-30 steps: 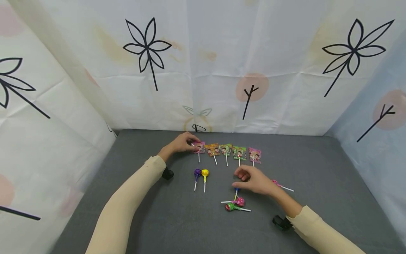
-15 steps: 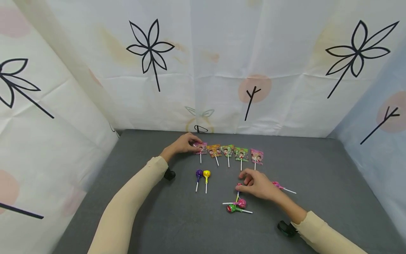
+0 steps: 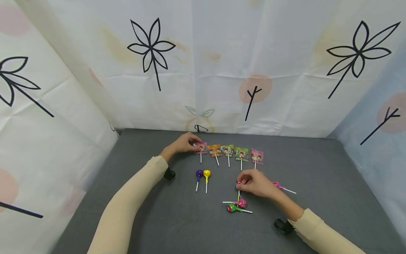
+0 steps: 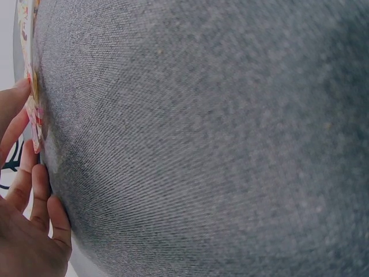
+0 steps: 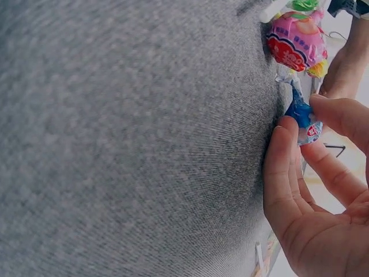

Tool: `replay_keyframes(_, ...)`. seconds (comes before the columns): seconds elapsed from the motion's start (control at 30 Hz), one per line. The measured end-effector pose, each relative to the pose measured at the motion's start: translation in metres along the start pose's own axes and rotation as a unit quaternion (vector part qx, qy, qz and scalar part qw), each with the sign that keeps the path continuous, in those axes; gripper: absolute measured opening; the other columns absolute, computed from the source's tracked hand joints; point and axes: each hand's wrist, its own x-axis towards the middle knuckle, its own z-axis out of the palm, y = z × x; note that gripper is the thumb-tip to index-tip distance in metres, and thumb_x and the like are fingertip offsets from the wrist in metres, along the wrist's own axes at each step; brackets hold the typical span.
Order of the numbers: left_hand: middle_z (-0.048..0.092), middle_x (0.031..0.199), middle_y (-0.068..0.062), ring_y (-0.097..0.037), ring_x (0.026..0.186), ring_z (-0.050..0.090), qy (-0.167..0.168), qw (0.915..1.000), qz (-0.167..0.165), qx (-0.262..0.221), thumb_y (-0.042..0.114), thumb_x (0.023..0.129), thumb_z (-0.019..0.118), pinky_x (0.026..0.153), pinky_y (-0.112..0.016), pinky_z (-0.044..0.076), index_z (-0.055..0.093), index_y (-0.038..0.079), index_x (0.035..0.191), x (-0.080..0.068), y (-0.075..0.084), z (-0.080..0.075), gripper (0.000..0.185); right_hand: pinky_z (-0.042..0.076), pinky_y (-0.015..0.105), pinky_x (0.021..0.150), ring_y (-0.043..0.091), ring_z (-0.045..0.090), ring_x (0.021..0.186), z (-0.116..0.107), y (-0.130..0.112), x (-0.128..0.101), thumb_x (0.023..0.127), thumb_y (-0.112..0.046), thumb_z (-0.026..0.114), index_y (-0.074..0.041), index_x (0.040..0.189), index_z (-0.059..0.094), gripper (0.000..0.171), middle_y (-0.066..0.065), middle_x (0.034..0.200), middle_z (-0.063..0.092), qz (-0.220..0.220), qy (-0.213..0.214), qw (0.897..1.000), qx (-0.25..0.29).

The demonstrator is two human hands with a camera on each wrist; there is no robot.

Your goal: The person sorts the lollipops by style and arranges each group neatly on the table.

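Note:
At the left end of the back row, my left hand (image 3: pixel 184 143) pinches the edge of a flat pink-wrapped lollipop (image 3: pixel 201 149) between thumb and index finger; its white stick points toward me. The other left fingers (image 4: pixel 41 193) spread loosely beside it. My right hand (image 3: pixel 257 183) pinches a blue-wrapped lollipop (image 5: pixel 301 112) by its round head with thumb and fingertips. That lollipop's stick end overlaps a pink ball lollipop (image 3: pixel 242 203) in the head view. Just in front lies a green ball lollipop (image 3: pixel 231 208), its stick pointing right.
Orange (image 3: pixel 214 151), green and pink flat lollipops continue the row rightward on the grey table (image 3: pixel 177 218). Purple (image 3: pixel 199 173) and yellow (image 3: pixel 207 173) ball lollipops lie side by side before it. Another pink lollipop (image 3: pixel 277 185) lies behind my right forearm. White curtains (image 3: pixel 215 42) enclose the table.
My right hand has come down over the blue lollipop, and its parted fingers have closed round the head. The left hand stays at the pink packet; the view has shifted slightly.

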Motion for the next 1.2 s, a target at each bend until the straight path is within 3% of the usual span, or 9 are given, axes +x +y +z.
replay_keyframes(0.27,0.055,0.126,-0.015,-0.037,0.117,0.056,0.001,1.0000,0.001,0.003,0.020,0.095,0.076,0.100,-0.049,0.046,0.072,0.007,0.125,0.002,-0.002,0.001,0.034,0.049,0.027,0.055,0.013,0.060,0.062,-0.004,-0.002,0.007,0.091,-0.007,0.078,-0.001,0.095,0.071,0.010,0.004,0.079,0.060,0.009,0.012,0.999,0.045)
replay_keyframes(0.5,0.055,0.126,-0.015,-0.038,0.118,0.057,0.000,1.0000,-0.002,-0.003,0.019,0.095,0.075,0.100,-0.049,0.046,0.072,0.006,0.126,0.001,0.000,0.000,0.034,0.053,0.028,0.062,0.021,0.065,0.071,-0.004,-0.006,0.013,0.090,-0.007,0.079,0.002,0.099,0.071,0.015,0.007,0.085,0.063,-0.001,0.036,0.997,0.063)
replay_keyframes(0.7,0.054,0.127,-0.017,-0.038,0.118,0.056,0.001,0.9999,-0.008,0.007,0.020,0.095,0.075,0.100,-0.050,0.045,0.071,0.007,0.125,-0.001,0.001,0.000,0.033,0.054,0.029,0.066,0.024,0.067,0.079,0.001,-0.008,0.017,0.090,-0.007,0.079,0.003,0.103,0.072,0.017,0.009,0.092,0.065,-0.004,0.032,0.996,0.084)
replay_keyframes(0.87,0.055,0.126,-0.017,-0.039,0.117,0.056,0.002,0.9999,-0.007,0.010,0.020,0.095,0.075,0.100,-0.050,0.045,0.071,0.007,0.125,-0.001,0.002,0.001,0.034,0.055,0.028,0.064,0.026,0.067,0.076,0.008,-0.012,0.023,0.091,-0.005,0.078,0.005,0.104,0.070,0.019,0.011,0.093,0.065,-0.005,0.029,0.993,0.110)
replay_keyframes(1.2,0.054,0.128,-0.018,-0.039,0.118,0.056,-0.002,1.0000,-0.006,0.003,0.020,0.095,0.075,0.100,-0.050,0.045,0.071,0.006,0.126,-0.001,0.003,0.000,0.034,0.056,0.034,0.062,0.023,0.067,0.068,0.024,-0.018,0.042,0.089,-0.007,0.080,0.003,0.099,0.071,0.016,0.008,0.087,0.066,0.003,0.032,0.994,0.107)
